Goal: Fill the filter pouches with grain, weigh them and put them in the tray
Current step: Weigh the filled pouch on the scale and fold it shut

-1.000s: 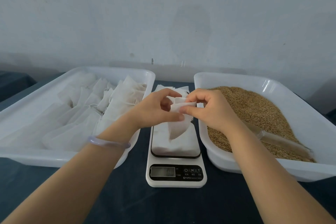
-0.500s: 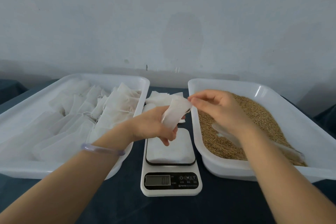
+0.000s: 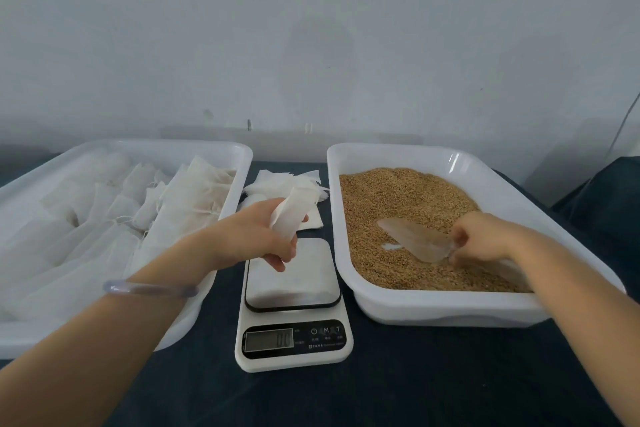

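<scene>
My left hand [image 3: 265,236] grips an empty white filter pouch [image 3: 290,215], held upright above the far edge of the kitchen scale [image 3: 292,305]. The scale's plate carries nothing and its display shows a low reading. To the right, a white tray [image 3: 450,308] holds brown grain [image 3: 398,198]. My right hand [image 3: 479,236] is in that tray, its fingers curled round the handle end of a clear plastic scoop [image 3: 412,243] that lies on the grain. The left white tray [image 3: 221,152] holds several filled pouches [image 3: 187,198].
A loose stack of empty pouches [image 3: 287,182] lies on the dark cloth between the two trays, behind the scale. A pale wall stands right behind the trays. A dark object sits at the far right edge.
My right hand let go of the pouch, moved right into the grain tray and took hold of the scoop. The left hand kept the pouch above the scale.
</scene>
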### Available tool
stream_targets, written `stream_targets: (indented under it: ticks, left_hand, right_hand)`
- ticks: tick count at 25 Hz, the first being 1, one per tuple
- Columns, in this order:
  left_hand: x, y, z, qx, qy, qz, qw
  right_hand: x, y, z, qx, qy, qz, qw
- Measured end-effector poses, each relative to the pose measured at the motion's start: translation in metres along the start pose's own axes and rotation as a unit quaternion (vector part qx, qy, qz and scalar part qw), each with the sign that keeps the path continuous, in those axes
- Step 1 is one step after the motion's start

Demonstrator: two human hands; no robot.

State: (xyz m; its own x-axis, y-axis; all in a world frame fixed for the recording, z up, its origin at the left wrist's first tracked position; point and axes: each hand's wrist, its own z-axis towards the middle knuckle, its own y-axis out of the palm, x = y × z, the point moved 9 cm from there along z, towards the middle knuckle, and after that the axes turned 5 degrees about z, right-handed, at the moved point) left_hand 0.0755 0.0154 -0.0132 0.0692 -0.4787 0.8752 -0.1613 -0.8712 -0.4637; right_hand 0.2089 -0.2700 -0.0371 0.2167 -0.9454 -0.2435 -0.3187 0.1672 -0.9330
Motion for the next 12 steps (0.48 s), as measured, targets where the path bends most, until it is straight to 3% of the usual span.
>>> stream_targets:
  ticks: [4, 7, 12]
  left_hand:
    - [-0.001, 0.0, 0.0, -0.004, 0.0, 0.001, 1.0]
    - [0.0, 0.001, 0.001, -0.006, 0.0, 0.007, 1.0]
    - [0.0, 0.001, 0.001, -0.001, -0.004, 0.015, 1.0]
  right_hand:
    - [-0.001, -0.026, 0.01, 0.089, 0.0, -0.031, 0.996]
    - [0.013, -0.042, 0.012, 0.149, 0.049, -0.055, 0.986]
    - [0.008, -0.054, 0.007, 0.239, 0.083, -0.231, 0.939]
